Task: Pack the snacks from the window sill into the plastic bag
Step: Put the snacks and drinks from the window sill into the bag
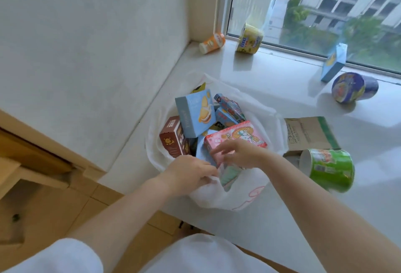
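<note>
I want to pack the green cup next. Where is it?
The green cup lies on its side on the white sill, right of the plastic bag, just below a flattened cardboard piece.

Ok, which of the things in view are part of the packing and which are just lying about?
Part of the job:
- plastic bag, left hand gripping its rim
- pink box in the bag, right hand on it
- still on the sill: orange bottle, yellow cup, blue carton, blue bowl, green cup

Lying about:
- flattened cardboard
</note>
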`<state>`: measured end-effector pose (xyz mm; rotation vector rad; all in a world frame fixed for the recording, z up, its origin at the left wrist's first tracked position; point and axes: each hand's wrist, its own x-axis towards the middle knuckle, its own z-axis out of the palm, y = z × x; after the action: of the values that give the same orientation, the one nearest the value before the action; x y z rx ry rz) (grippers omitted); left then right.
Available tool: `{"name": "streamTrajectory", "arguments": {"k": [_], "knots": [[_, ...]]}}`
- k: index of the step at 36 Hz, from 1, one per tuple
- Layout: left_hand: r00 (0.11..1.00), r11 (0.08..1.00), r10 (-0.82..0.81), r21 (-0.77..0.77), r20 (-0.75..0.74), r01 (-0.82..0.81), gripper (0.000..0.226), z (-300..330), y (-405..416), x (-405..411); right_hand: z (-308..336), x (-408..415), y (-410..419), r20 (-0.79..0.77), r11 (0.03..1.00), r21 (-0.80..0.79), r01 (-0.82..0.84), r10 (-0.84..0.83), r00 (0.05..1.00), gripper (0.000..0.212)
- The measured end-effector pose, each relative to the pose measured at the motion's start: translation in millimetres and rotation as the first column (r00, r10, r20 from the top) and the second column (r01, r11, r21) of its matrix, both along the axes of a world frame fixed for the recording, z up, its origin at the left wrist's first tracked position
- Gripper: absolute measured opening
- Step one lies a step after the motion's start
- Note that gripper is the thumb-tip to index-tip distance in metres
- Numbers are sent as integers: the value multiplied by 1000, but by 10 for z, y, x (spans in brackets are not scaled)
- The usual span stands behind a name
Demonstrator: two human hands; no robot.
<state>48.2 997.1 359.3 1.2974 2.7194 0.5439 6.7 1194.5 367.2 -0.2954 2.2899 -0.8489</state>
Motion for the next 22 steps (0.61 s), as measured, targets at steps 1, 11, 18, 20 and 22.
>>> {"name": "streamTrajectory", "arguments": {"k": [1, 11, 18, 20, 22], "knots": [[1000, 1000, -4, 6, 29, 4, 25, 40, 23, -50, 9, -9, 33, -11, 993, -39, 108, -108, 994, 26], [989, 997, 72, -24, 128, -69, 21, 338, 765, -788, 48, -89, 653, -319, 655, -177, 735, -744, 587, 23], [974, 992, 107, 49, 199, -119, 23, 285, 1809, -1029, -282, 208, 1484, -390, 339, 38, 940, -861, 326, 28], [966, 995, 96, 12, 238, -102, 27, 154, 2130, -1046, -427, 277, 1708, -386, 298, 220, 929, -848, 364, 41], [948, 993, 119, -36, 294, -113, 33, -23, 2415, -1064, -557, 321, 1891, -363, 282, 351, 893, -838, 407, 62]]}}
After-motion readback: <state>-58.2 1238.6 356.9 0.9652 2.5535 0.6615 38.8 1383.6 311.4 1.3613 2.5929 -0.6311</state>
